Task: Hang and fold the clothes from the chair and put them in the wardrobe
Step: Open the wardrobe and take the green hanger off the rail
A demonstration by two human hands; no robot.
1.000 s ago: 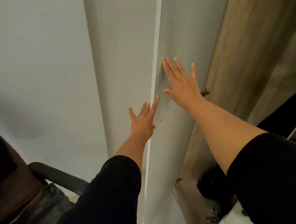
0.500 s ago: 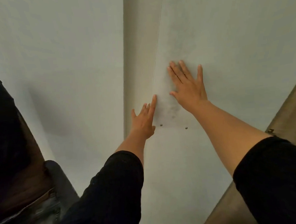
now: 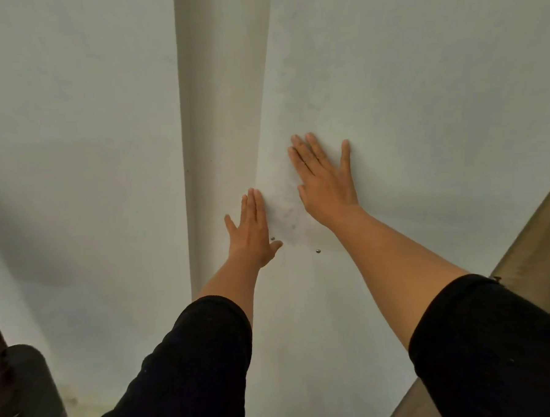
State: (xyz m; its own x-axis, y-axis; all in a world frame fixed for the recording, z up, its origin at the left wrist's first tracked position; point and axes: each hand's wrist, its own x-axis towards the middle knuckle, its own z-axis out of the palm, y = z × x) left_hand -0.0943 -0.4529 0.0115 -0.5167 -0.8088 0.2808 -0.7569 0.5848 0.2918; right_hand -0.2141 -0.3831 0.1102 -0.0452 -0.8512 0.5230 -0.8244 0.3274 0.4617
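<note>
The white wardrobe door [image 3: 404, 90] fills the right half of the view. My right hand [image 3: 325, 183] lies flat on it with the fingers spread. My left hand [image 3: 252, 231] rests open at the door's left edge, fingers straight, holding nothing. Two small metal screw heads [image 3: 317, 251] sit on the door just below my hands. At the bottom left corner a dark armrest of the chair [image 3: 31, 390] shows. No clothes can be made out clearly.
A white wall [image 3: 73, 155] covers the left half, with a cream-coloured side panel [image 3: 223, 99] between it and the door. A wood-toned panel [image 3: 536, 242] runs along the right edge.
The door has swung further shut under my hands, and the wardrobe's wooden inside has dropped almost out of sight. The chair and the clothes on it have slid out of view to the left.
</note>
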